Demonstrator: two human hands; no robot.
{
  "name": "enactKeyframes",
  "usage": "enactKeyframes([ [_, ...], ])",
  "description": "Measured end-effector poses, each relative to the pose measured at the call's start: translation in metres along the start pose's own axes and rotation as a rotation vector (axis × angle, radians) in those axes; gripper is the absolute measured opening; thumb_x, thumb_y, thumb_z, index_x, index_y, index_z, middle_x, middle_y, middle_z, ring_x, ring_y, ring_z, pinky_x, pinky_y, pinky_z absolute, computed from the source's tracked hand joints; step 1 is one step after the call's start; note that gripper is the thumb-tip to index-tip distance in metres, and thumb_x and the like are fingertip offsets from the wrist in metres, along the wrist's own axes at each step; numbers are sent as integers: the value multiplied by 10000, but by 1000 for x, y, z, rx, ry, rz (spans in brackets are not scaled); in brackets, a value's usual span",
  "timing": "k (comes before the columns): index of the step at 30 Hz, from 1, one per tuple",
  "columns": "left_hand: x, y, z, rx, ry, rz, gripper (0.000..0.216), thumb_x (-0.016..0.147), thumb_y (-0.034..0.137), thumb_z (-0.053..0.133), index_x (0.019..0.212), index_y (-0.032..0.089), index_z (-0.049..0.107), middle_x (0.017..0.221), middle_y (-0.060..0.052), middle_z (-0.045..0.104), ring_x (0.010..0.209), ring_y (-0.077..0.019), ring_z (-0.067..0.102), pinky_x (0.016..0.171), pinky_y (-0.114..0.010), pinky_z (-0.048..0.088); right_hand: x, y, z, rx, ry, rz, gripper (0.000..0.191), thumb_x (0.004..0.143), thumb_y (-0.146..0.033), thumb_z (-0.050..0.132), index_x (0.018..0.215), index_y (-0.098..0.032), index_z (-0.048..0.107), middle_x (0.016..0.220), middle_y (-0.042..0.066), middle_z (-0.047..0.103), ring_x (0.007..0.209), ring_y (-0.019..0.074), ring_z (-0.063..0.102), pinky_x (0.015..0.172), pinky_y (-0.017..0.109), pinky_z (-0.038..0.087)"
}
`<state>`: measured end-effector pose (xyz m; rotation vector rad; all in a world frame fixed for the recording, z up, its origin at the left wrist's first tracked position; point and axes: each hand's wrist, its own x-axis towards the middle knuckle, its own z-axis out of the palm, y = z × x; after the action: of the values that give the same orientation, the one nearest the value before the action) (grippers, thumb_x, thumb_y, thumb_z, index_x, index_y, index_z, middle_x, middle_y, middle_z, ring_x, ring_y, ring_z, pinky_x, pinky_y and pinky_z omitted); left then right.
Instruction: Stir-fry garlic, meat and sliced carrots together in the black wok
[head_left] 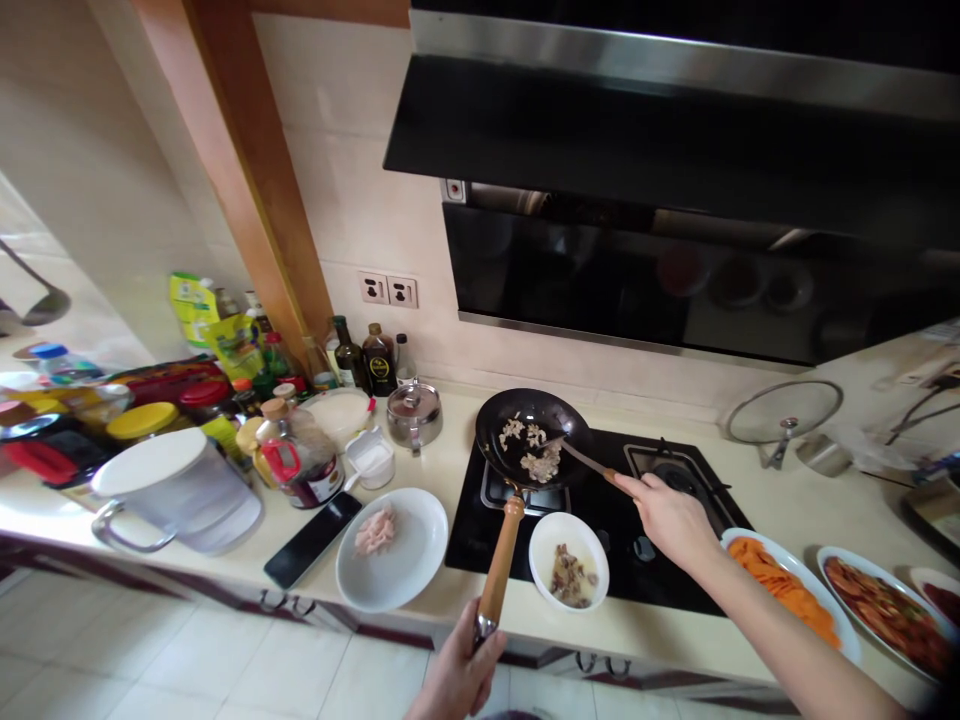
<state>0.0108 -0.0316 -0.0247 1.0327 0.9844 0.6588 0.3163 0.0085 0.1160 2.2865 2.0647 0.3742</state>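
A black wok (529, 405) sits on the left burner, with chopped pale food (541, 460) in it. My left hand (466, 662) is wrapped round the end of the wok's wooden handle (501, 560). In my right hand (667, 512) is a spatula (589, 460), gripped by its wooden handle; its metal end reaches into the wok among the food. Just below the wok, a white bowl (538, 548) holds brownish pieces in some liquid. To the left, a white plate (420, 560) carries a small heap of pale pink meat (375, 530).
A black phone (313, 540), a water pitcher (180, 490) and several jars and bottles crowd the left counter. Plates of sliced orange vegetable (784, 590) and cooked food (885, 605) stand at right. A glass lid (784, 412) leans behind. The range hood (637, 130) overhangs the stove.
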Motion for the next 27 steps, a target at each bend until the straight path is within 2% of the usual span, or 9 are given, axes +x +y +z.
enactKeyframes([
  [4,-7,12,-9,37,-77,-44,723,656,694,574,1124,173,397,370,156,347,294,-42,234,330,-187,147,-6,-4,-4,22,-12,38,473,838,-103,424,1228,-328,570,1026,42,652,728,146,658,596,228,444],
  [7,-12,20,-19,100,-138,-41,514,703,662,556,907,199,466,395,135,362,314,-38,268,344,-185,158,-21,2,-20,59,6,9,475,831,-124,440,1197,-390,583,1055,6,664,860,175,658,664,244,462],
  [10,-14,21,-26,153,-144,-75,468,703,668,546,760,209,472,407,116,375,340,-43,290,361,-186,178,-28,5,-31,36,-24,10,489,817,-119,439,1199,-387,585,1014,9,670,823,180,660,647,255,461],
  [12,-14,18,-31,192,-169,-116,510,679,711,519,738,205,494,423,104,386,354,-52,311,363,-187,191,-18,-5,-27,49,-48,39,482,819,-115,436,1198,-369,590,1005,18,667,777,167,658,634,252,457],
  [17,-8,8,-40,253,-263,-124,612,616,795,458,725,196,522,396,105,380,327,-54,304,349,-188,188,27,-56,5,146,-12,206,438,858,-157,445,1250,-321,551,1089,37,643,850,151,645,695,242,463],
  [19,-6,5,-44,261,-287,-123,633,617,805,437,744,191,528,393,105,384,319,-53,296,345,-192,188,32,-67,9,157,-17,216,442,857,-163,460,1259,-329,539,1072,23,649,846,140,643,695,228,463],
  [21,-6,2,-46,259,-302,-116,640,627,804,425,764,188,530,400,106,387,323,-54,303,349,-195,192,22,-67,4,165,-33,208,441,851,-163,472,1245,-345,548,1064,5,656,872,138,639,711,220,465],
  [24,-5,1,-48,248,-318,-93,649,624,806,425,753,180,540,407,102,384,344,-55,312,369,-197,205,-11,-58,-15,155,-34,163,456,849,-156,456,1242,-368,549,1114,-2,642,918,156,631,754,242,470],
  [27,-5,-1,-47,238,-309,-78,661,613,815,420,732,176,544,400,102,374,353,-54,291,386,-202,207,-35,-55,-28,116,-36,109,467,851,-147,426,1234,-381,555,1074,6,644,814,156,649,701,256,483],
])
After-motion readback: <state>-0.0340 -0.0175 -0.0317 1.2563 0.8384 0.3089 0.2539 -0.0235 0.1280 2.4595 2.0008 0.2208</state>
